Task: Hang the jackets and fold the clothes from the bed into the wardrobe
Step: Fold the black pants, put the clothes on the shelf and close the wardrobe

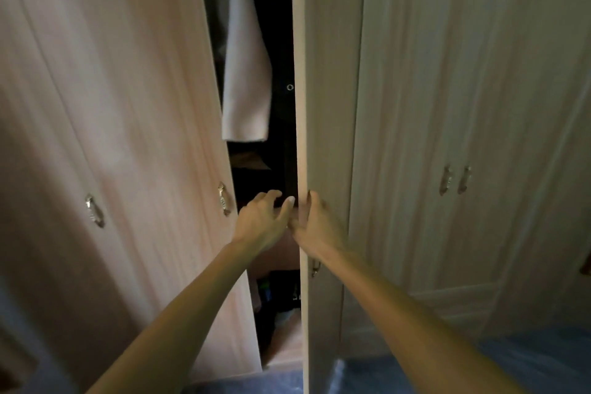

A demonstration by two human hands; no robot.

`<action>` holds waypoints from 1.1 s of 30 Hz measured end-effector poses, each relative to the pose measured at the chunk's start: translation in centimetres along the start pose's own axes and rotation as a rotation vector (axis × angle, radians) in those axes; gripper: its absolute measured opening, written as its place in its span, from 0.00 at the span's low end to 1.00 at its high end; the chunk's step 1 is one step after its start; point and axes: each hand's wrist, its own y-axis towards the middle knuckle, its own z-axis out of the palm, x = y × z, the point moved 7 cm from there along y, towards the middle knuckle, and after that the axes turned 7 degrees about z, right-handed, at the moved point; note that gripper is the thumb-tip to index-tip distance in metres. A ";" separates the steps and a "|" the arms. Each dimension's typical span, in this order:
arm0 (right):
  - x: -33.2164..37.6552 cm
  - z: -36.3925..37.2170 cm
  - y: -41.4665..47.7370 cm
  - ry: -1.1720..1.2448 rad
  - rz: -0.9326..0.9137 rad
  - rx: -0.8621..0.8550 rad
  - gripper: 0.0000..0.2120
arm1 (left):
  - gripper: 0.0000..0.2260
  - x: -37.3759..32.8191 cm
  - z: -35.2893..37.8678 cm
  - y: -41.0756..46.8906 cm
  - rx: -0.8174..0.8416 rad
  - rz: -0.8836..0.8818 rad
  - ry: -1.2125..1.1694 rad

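Note:
I face a pale wooden wardrobe with two doors ajar and a dark gap between them. My right hand (pixel 315 224) grips the edge of the right door (pixel 329 105) at about handle height. My left hand (pixel 263 219) reaches into the gap beside it with loosely spread fingers, holding nothing, just right of the left door (pixel 128 105) and its metal handle (pixel 224 199). Inside the gap hangs a light jacket sleeve (pixel 246 80), with dark garments behind it. Folded and loose items lie low in the wardrobe (pixel 278 297).
Further wardrobe doors stand closed at the right, with a pair of metal handles (pixel 455 180). Another handle (pixel 93 211) sits on the far left door. Blue floor covering (pixel 527 358) shows along the bottom.

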 end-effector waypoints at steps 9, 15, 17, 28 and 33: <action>7.0 9.9 6.0 -0.082 -0.042 0.079 0.38 | 0.25 13.2 -2.4 3.2 -0.009 -0.090 0.018; 10.1 14.6 12.0 -0.093 0.021 0.087 0.38 | 0.21 19.9 -2.8 7.2 0.020 -0.100 -0.034; 10.5 15.9 13.7 -0.076 0.042 0.094 0.38 | 0.21 21.8 -2.6 8.5 0.012 -0.110 -0.070; 11.3 20.3 22.1 -0.065 0.093 0.122 0.38 | 0.23 27.5 -0.4 14.2 0.028 -0.155 -0.106; 11.5 21.8 24.5 -0.066 0.089 0.050 0.36 | 0.22 28.5 0.5 16.2 0.036 -0.156 -0.088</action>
